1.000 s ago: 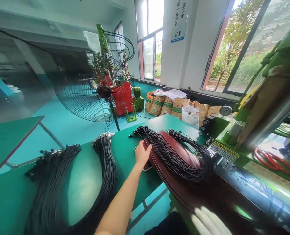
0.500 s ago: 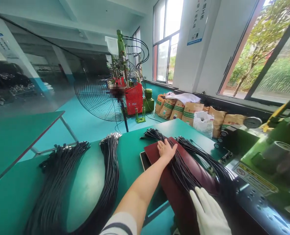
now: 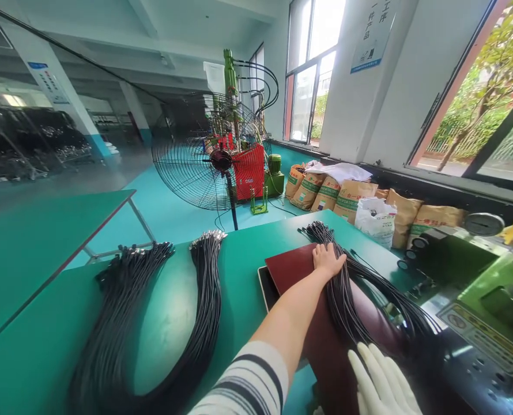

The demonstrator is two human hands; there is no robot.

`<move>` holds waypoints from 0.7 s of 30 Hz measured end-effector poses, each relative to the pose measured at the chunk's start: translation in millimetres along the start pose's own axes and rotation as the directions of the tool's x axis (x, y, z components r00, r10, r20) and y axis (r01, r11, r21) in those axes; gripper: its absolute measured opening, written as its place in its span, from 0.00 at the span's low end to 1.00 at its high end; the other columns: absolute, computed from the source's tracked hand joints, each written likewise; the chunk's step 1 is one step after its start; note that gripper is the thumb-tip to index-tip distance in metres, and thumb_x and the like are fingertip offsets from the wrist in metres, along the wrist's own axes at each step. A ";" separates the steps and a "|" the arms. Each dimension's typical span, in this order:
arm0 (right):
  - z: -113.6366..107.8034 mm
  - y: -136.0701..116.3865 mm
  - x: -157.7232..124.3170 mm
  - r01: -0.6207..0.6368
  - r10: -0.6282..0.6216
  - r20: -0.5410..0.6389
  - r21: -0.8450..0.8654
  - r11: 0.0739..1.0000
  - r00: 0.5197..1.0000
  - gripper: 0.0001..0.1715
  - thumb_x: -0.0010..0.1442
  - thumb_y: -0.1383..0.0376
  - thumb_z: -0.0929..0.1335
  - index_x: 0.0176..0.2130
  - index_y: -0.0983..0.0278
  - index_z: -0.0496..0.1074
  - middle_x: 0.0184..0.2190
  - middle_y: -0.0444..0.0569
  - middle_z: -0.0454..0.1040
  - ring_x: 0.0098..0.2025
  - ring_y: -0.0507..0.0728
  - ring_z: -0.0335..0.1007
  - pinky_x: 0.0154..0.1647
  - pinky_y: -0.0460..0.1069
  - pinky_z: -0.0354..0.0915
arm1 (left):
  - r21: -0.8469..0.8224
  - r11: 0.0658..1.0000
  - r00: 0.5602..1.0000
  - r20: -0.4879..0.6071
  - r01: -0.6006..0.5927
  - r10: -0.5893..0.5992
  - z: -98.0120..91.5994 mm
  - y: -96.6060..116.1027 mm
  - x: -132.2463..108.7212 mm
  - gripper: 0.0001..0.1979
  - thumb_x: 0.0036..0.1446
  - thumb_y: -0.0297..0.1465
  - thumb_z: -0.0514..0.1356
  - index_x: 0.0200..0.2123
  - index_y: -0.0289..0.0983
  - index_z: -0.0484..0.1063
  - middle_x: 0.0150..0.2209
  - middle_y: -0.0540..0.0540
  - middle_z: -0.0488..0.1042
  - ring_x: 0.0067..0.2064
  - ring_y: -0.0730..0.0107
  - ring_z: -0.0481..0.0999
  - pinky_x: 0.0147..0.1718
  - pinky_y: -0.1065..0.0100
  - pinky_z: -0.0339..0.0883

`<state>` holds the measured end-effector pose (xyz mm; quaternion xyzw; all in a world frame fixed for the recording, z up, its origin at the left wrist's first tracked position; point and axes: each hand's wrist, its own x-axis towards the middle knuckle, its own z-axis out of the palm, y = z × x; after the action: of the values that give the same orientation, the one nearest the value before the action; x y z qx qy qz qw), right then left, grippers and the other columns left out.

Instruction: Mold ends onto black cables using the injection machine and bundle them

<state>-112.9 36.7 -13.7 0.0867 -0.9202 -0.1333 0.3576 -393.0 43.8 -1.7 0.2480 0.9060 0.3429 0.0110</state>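
My left hand lies flat with fingers stretched out on a bundle of black cables draped over a dark red mat on the green table. A phone peeks out under the mat's left edge. My right hand, in a white glove, is at the bottom edge with fingers spread, close to the near end of the same bundle and holding nothing. Two more black cable bundles lie to the left on the table.
A green machine with a pressure gauge stands at the right. A large floor fan, a red machine and several sacks are beyond the table. A second green table is at the left.
My left hand has moved from the mat's left edge across to the right, onto the cable bundle. The gloved right hand has come further into view. The view has swung left.
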 end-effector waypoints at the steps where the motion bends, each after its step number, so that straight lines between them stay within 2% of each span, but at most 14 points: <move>1: -1.9 -1.8 1.1 0.033 -0.033 -0.011 0.012 0.999 0.999 0.31 0.53 0.70 0.62 0.57 0.65 0.59 0.49 0.54 0.70 0.49 0.64 0.66 0.56 0.58 0.52 | -0.011 1.000 1.000 -0.008 0.004 -0.005 -2.9 -0.4 -3.1 0.32 0.54 0.47 0.45 0.56 0.32 0.51 0.56 0.32 0.57 0.60 0.50 0.49 0.56 0.52 0.43; 5: -9.6 -13.6 5.8 0.194 -0.190 -0.071 0.056 0.979 0.979 0.23 0.50 0.71 0.61 0.47 0.64 0.69 0.45 0.50 0.73 0.47 0.59 0.68 0.53 0.54 0.57 | -0.036 0.999 1.000 0.011 -0.008 0.009 -21.2 -5.8 -18.9 0.30 0.56 0.42 0.47 0.56 0.29 0.50 0.57 0.32 0.57 0.60 0.56 0.52 0.56 0.59 0.49; 8: -14.4 -25.0 7.8 0.270 -0.263 -0.071 0.103 0.957 0.962 0.22 0.51 0.70 0.61 0.46 0.62 0.70 0.46 0.48 0.72 0.47 0.57 0.68 0.51 0.51 0.59 | -0.015 0.999 0.995 0.096 -0.031 0.033 -53.9 -19.0 -30.4 0.31 0.52 0.41 0.52 0.56 0.29 0.53 0.55 0.33 0.60 0.57 0.57 0.59 0.53 0.62 0.53; 10: -16.4 -32.0 7.0 0.283 -0.277 -0.061 0.147 0.948 0.959 0.22 0.51 0.67 0.62 0.47 0.62 0.69 0.48 0.48 0.71 0.48 0.57 0.67 0.50 0.50 0.61 | 0.022 0.999 0.984 0.173 -0.035 0.031 -92.6 -33.1 -38.5 0.31 0.50 0.40 0.55 0.54 0.30 0.55 0.53 0.34 0.63 0.53 0.58 0.64 0.50 0.63 0.58; 13: -17.5 -40.5 2.6 0.245 -0.249 -0.004 0.201 0.948 0.968 0.26 0.51 0.66 0.62 0.51 0.63 0.67 0.52 0.49 0.67 0.50 0.58 0.64 0.50 0.50 0.60 | 0.095 0.995 0.954 0.299 -0.036 0.006 -173.6 -59.7 -61.7 0.26 0.47 0.38 0.57 0.49 0.32 0.63 0.48 0.39 0.70 0.46 0.62 0.70 0.43 0.67 0.62; 15: -17.4 -45.0 -0.7 0.205 -0.217 0.037 0.213 0.955 0.975 0.29 0.50 0.68 0.61 0.52 0.63 0.65 0.53 0.48 0.66 0.51 0.58 0.63 0.51 0.51 0.59 | 0.144 0.989 0.929 0.369 -0.040 -0.016 -231.2 -79.2 -92.6 0.20 0.45 0.40 0.58 0.40 0.34 0.70 0.42 0.43 0.74 0.41 0.63 0.72 0.38 0.69 0.62; 17: -17.2 -48.8 -3.0 0.179 -0.195 0.049 0.224 0.958 0.980 0.30 0.49 0.71 0.60 0.52 0.62 0.65 0.52 0.48 0.66 0.51 0.58 0.63 0.52 0.52 0.57 | 0.198 0.980 0.910 0.411 -0.027 -0.058 -278.7 -98.5 -138.1 0.16 0.41 0.40 0.61 0.31 0.35 0.72 0.34 0.45 0.76 0.37 0.63 0.72 0.36 0.70 0.61; 19: -16.8 -52.0 -4.3 0.151 -0.169 0.053 0.251 0.956 0.984 0.28 0.49 0.72 0.60 0.51 0.63 0.67 0.51 0.48 0.67 0.50 0.58 0.63 0.52 0.53 0.57 | 0.311 0.950 0.872 0.456 0.034 -0.181 -307.2 -116.5 -194.4 0.16 0.40 0.44 0.61 0.26 0.37 0.72 0.29 0.46 0.76 0.34 0.64 0.72 0.34 0.69 0.60; 21: -16.3 -54.7 -5.3 0.103 -0.126 0.061 0.290 0.952 0.990 0.27 0.49 0.72 0.59 0.49 0.63 0.69 0.50 0.49 0.68 0.50 0.58 0.63 0.52 0.53 0.57 | 0.445 0.881 0.864 0.367 0.161 -0.344 -314.3 -132.3 -253.4 0.21 0.35 0.47 0.62 0.29 0.38 0.73 0.33 0.44 0.76 0.36 0.59 0.72 0.35 0.67 0.60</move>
<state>-94.5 -16.9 -22.3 0.1854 -0.9366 -0.0229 0.2964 -289.0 -350.4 117.7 0.1917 0.9556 0.0817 0.2083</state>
